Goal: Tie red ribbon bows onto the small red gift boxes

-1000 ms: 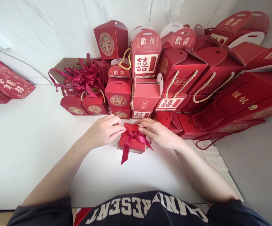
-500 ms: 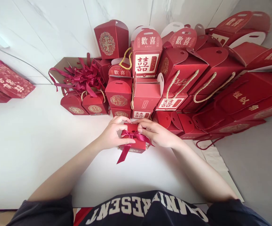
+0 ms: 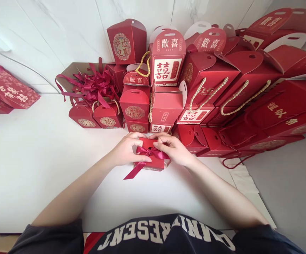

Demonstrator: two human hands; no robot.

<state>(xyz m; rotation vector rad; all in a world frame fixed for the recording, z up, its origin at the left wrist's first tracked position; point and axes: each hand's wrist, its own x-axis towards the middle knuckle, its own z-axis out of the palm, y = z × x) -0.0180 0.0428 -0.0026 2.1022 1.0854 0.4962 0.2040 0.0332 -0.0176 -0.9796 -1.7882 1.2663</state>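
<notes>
A small red gift box [image 3: 155, 164] sits on the white table in front of me, with a gold pattern on its near side. Across its top lies a dark pink ribbon bow [image 3: 151, 151], one tail hanging out to the left. My left hand [image 3: 126, 151] curls around the box's left side, its thumb pressing on the bow's left part. On the other side, my right hand [image 3: 172, 150] pinches the bow's right loop between thumb and fingers. Some fingertips of both hands are hidden behind the box. Twisted gold cord shows at the box's sides.
Stacked red gift boxes [image 3: 166, 67] stand just beyond my hands, some with gold rope handles. An open brown carton [image 3: 71, 73] of ribbons [image 3: 97, 84] is at the back left. A red patterned bag [image 3: 15, 90] lies far left. A grey wall borders the right.
The ribbon's left tail has swung further left, and the tail on the right shows less. My hands keep their hold on the bow with small finger shifts. The view has shifted slightly.
</notes>
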